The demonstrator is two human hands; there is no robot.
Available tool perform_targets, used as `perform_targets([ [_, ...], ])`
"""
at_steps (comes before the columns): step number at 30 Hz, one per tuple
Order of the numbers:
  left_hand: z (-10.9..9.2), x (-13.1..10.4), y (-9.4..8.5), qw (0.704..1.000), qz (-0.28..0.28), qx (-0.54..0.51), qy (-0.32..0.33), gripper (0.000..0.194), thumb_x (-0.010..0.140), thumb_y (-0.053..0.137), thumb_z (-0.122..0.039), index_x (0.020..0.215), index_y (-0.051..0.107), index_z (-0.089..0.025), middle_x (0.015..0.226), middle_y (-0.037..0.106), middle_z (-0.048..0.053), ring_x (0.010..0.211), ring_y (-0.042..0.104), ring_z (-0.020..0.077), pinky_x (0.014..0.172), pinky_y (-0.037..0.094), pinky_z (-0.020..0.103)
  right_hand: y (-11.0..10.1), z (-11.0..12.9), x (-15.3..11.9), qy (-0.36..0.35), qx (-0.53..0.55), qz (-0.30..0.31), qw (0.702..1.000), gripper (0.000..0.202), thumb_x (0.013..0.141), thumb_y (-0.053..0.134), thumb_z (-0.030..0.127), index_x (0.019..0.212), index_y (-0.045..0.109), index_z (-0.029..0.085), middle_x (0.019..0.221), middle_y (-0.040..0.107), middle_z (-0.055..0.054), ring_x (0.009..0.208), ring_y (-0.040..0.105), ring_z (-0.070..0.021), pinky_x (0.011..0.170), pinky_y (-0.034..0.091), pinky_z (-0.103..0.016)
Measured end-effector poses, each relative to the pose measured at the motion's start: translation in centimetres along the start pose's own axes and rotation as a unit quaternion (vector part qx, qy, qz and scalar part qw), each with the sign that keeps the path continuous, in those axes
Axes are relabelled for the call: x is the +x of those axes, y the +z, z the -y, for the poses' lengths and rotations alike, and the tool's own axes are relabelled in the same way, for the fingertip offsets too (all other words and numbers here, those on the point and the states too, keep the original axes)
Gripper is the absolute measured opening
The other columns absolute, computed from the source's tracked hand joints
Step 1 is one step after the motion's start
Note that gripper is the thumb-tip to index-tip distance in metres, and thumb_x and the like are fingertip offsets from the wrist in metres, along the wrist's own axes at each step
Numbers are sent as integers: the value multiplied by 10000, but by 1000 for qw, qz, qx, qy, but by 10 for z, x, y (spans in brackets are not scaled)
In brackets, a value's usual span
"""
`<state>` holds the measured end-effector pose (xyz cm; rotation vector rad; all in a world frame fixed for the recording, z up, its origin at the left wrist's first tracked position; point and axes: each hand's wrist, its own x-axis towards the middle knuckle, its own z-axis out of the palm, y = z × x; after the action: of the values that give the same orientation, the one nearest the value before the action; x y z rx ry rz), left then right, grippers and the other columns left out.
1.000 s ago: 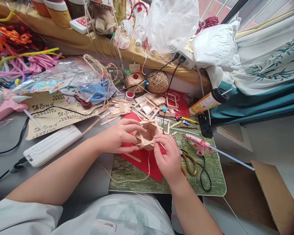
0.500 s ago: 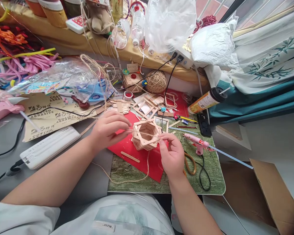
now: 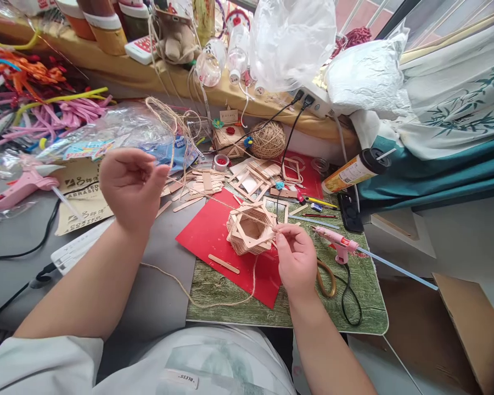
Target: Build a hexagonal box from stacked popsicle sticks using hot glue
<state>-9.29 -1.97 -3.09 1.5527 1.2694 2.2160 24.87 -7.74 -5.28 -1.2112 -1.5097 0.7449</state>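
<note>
A hexagonal holder of stacked craft sticks (image 3: 235, 244) stands on a red sheet (image 3: 197, 227). My right hand (image 3: 298, 260) is at its right rim, thumb and forefinger pinching jute twine (image 3: 253, 219). The twine stretches across the holder's open top toward my left hand (image 3: 129, 189), raised at the left with curled fingers; the thin strand is hard to follow close to the fingertips. More twine loops down in front of the holder and off to the left. One loose craft stick (image 3: 223, 264) lies on the red sheet before the holder.
Behind the holder are piled craft sticks (image 3: 208, 182) and a twine ball (image 3: 268, 140). A pink glue gun (image 3: 337, 241) with a long glue stick lies at right, near a phone (image 3: 349, 211) and drink cup (image 3: 356, 170). Another glue gun (image 3: 22, 189) is at left.
My left hand has moved away from the holder, left and upward, drawing the twine out longer. My right hand stays pinched at the holder's right rim. The view has shifted slightly.
</note>
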Motion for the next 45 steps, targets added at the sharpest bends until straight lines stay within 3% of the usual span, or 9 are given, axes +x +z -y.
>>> perform_targets([
  [8,-4,4,5,992,-17,-115,-47,329,959,787,-437,985,609,-161,574,435,-127,477,425,-10,556,295,257,-4,9,6,-40,-54,-1,998,92,1020,610,251,1091,666,242,1114,723,-93,1069,702,-257,1005,572,-477],
  [14,-12,-10,9,981,55,-152,-105,343,854,882,-431,924,672,-169,542,519,-83,417,449,46,447,316,248,3,33,7,-179,-188,113,959,317,947,719,208,1249,651,278,1155,744,-84,1114,676,-287,1047,529,-529],
  [18,-9,-2,-4,920,269,-183,-219,248,964,747,-416,894,740,-178,436,477,-65,344,380,59,386,274,218,8,33,7,-223,-215,149,939,225,942,755,206,1132,671,293,1095,770,-42,1067,711,-262,1172,432,-595],
  [21,-9,4,-9,797,508,-111,-306,251,960,735,-434,888,780,-198,445,522,-42,343,431,82,380,306,218,8,28,7,-225,-210,143,941,200,937,757,198,1095,679,293,1064,773,-41,1038,723,-250,1152,463,-571],
  [24,-8,-6,1,724,649,41,-231,242,938,715,-466,874,800,-249,594,654,-16,494,591,116,475,405,227,6,26,7,-226,-216,153,938,202,939,743,191,1105,685,289,1061,778,-40,1031,729,-245,1156,463,-565],
  [28,-5,-39,31,826,533,180,-39,246,969,619,-399,1039,801,-249,995,808,57,926,730,213,810,532,308,4,24,5,-234,-209,156,937,167,940,730,190,1065,690,293,1024,786,-19,976,737,-227,1177,444,-569],
  [31,-4,-59,48,849,490,133,-149,323,1019,553,-437,1158,775,-248,1139,813,53,1033,738,232,886,554,341,4,22,3,-223,-191,141,945,176,936,732,191,1069,686,296,1008,785,-14,957,741,-223,1175,453,-565],
  [36,-3,-74,57,822,434,-3,-369,386,926,703,-584,1037,809,-230,1065,827,46,1007,757,238,901,592,346,5,14,0,-216,-186,150,947,162,936,736,191,1050,681,291,996,784,-6,951,739,-221,1198,415,-581],
  [45,3,-87,64,835,399,-8,-379,357,893,764,-548,1016,758,-213,996,807,43,815,711,176,747,575,310,7,17,2,-214,-188,158,945,173,941,727,178,1059,675,294,980,788,3,934,731,-218,1178,400,-562],
])
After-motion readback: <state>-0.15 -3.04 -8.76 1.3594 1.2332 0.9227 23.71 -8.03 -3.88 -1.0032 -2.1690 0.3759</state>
